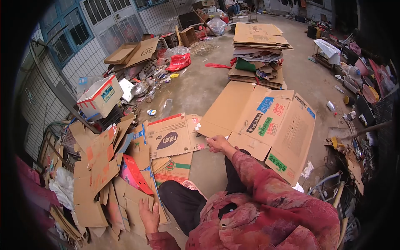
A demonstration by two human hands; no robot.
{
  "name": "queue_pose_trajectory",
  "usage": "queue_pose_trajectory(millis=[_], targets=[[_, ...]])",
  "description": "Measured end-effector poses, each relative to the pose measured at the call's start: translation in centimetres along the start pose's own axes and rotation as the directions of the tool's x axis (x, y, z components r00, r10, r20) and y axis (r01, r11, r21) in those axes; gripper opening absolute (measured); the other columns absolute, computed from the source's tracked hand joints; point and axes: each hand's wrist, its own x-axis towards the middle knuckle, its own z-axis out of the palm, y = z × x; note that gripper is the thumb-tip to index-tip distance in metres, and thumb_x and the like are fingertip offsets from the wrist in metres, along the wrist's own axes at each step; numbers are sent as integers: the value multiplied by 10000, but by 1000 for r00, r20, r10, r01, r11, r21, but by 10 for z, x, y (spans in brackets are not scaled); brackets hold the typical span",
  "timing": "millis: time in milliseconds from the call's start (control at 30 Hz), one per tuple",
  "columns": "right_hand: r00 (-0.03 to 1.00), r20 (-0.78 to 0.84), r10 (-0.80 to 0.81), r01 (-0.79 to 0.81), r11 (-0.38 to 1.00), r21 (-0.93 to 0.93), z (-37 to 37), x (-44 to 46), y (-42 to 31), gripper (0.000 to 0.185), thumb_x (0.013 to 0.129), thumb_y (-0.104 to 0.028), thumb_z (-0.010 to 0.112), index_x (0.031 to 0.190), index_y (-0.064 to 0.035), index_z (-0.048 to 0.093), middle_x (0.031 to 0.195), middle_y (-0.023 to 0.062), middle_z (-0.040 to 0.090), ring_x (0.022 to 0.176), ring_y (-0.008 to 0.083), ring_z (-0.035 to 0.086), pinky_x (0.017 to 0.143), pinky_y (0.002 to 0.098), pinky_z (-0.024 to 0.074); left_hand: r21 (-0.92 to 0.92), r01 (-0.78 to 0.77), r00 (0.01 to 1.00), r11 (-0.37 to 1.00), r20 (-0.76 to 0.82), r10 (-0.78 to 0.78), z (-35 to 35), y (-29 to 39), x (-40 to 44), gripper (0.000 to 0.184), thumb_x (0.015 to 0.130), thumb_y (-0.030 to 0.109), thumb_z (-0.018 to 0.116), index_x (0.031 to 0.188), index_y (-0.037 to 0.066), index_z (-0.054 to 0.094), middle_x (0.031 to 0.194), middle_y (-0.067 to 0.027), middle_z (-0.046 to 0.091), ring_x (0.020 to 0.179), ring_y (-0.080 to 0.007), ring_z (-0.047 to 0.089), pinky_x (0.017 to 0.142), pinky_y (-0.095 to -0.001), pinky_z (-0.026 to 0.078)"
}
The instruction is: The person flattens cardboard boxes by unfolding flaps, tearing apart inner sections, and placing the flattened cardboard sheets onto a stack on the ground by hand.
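A large flattened cardboard box (233, 112) with blue, green and red printed labels lies spread on the ground in front of me, to the right. My right hand (219, 144) is closed at its near left edge, fingers curled on the cardboard. Down at the lower left, my left hand (149, 214) is open with its fingers apart, beside a heap of torn brown cardboard (89, 183). Between my hands and that heap lies a flat nabati carton (171, 135). A red and pink printed piece (136, 175) rests on the heap near my left hand.
Beyond the flattened box stands a tall stack of folded cardboard (258, 35). A white and red box (102, 98) sits at the left, near a metal bowl (139, 88). Mixed scrap lines both sides. A stick (368, 130) juts in from the right. A seated person (232, 6) is far back.
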Motion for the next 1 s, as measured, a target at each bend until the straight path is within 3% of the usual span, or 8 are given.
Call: queue_pose_trajectory(millis=[67,100,300,433,633,700,800,1000], targets=[[999,-8,45,-45,998,32,2,-6,-9,469,870,-392,590,966,67,617,777,88,599,621,175,624,489,252,491,-105,-10,998,994,-66,3,-10,14,20,475,796,137,663,1211,-46,522,1315,-309,412,1206,-428,439,1005,-417,363],[996,32,86,-86,996,-4,-1,-6,-13,571,862,-411,610,1152,74,530,890,120,612,716,182,640,589,262,526,-253,-21,995,967,-102,-5,-15,27,33,480,805,146,663,1226,-34,519,1320,-292,420,1211,-407,447,997,-402,374],[991,29,127,-125,990,-62,4,11,-6,662,850,-443,623,1230,75,463,973,169,623,726,199,641,611,284,530,-128,-248,942,960,-262,209,9,41,96,468,825,247,671,1210,4,560,1295,-265,475,1150,-356,520,911,-375,446],[990,-19,140,-141,982,-125,14,22,-8,631,861,-437,610,1205,78,488,965,175,630,730,212,648,615,300,538,-280,-195,971,940,-188,146,34,41,129,487,815,269,681,1207,5,562,1283,-277,478,1182,-388,492,984,-400,390],[973,11,232,-224,950,-219,38,43,-14,609,884,-430,582,1223,65,481,1020,194,623,807,232,651,692,325,541,-456,-122,981,882,-190,37,76,9,178,485,850,322,658,1202,0,566,1249,-245,513,1071,-278,568,836,-330,499],[959,50,280,-268,947,-176,44,55,-15,616,884,-428,585,1234,63,458,1002,191,623,802,230,650,681,326,545,-879,209,974,428,145,-176,82,5,190,494,871,344,638,1192,-24,560,1151,-170,569,978,-193,588,733,-274,522],[933,103,345,-341,938,-58,61,77,-7,606,886,-425,587,1228,54,443,987,182,623,815,233,645,681,331,549,-946,299,937,128,266,-227,97,-6,201,503,876,352,633,1177,-42,549,1040,-101,591,915,-166,595,699,-269,519],[864,190,467,-502,829,245,122,146,51,519,879,-437,591,1127,7,489,967,154,625,852,257,638,709,352,547,-920,356,880,-164,389,-272,95,-27,211,430,918,331,572,1157,-28,560,1016,-90,611,869,-146,599,680,-262,487]])
